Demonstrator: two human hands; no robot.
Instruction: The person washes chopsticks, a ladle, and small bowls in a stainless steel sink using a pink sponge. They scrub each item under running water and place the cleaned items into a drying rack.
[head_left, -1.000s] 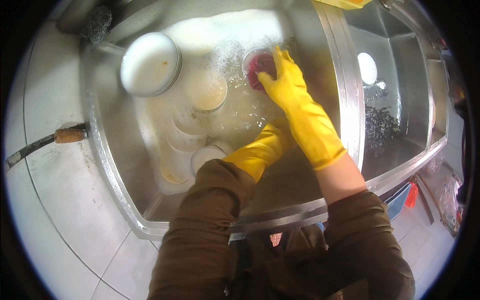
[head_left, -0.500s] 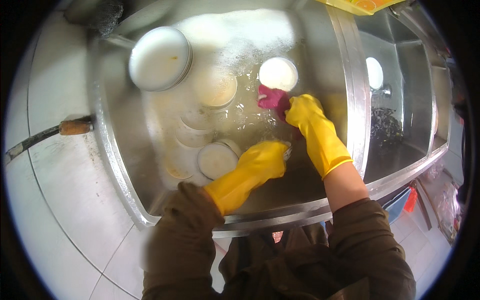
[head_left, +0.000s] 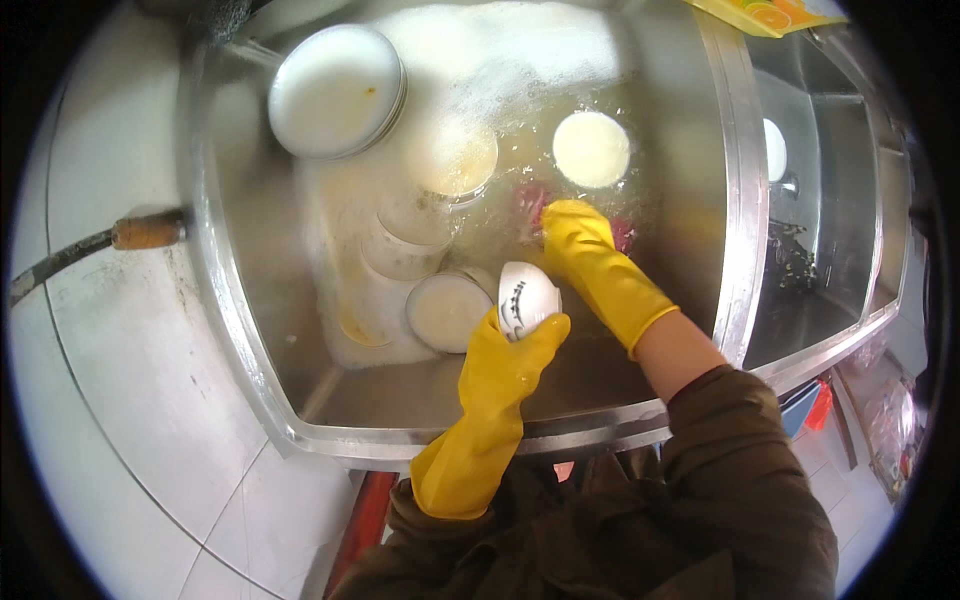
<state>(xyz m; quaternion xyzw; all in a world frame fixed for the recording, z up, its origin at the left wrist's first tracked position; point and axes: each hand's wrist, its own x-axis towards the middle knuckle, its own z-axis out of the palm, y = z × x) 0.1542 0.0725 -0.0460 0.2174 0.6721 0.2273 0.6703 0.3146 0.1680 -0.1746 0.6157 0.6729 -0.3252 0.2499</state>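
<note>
From where I stand, the deep sink [head_left: 340, 441] holds most of the work, and I'd judge it only partway: dishes crowd its cloudy, soapy water. The neighbouring basin [head_left: 842, 130], past the right edge, shows one white dish [head_left: 774, 150], maybe finished; I can't be sure. A stack of plates [head_left: 333, 88] rises near the sink's far left corner, a brownish speck on its top one. The left hand [head_left: 507, 365] is near the front edge, the right hand [head_left: 582, 237] further out, right of the middle. Sunken dishes [head_left: 449, 315] lie through the left half, by my reckoning still to be dealt with; a round pale dish [head_left: 591, 149] sits toward the far right. The small bowl [head_left: 527, 298] is tilted above the water, pinched between left thumb and fingers. The right grip looks closed on a pink cloth [head_left: 534, 204], its fingertips hidden.

The sink is dull metal with a shiny rim; foam [head_left: 510, 45] spreads thick along the far edge. The gloves [head_left: 628, 300] look like yellow rubber. The bowl is smooth, curved, painted with dark leaves; the cloth seems crumpled, blurred by water.
</note>
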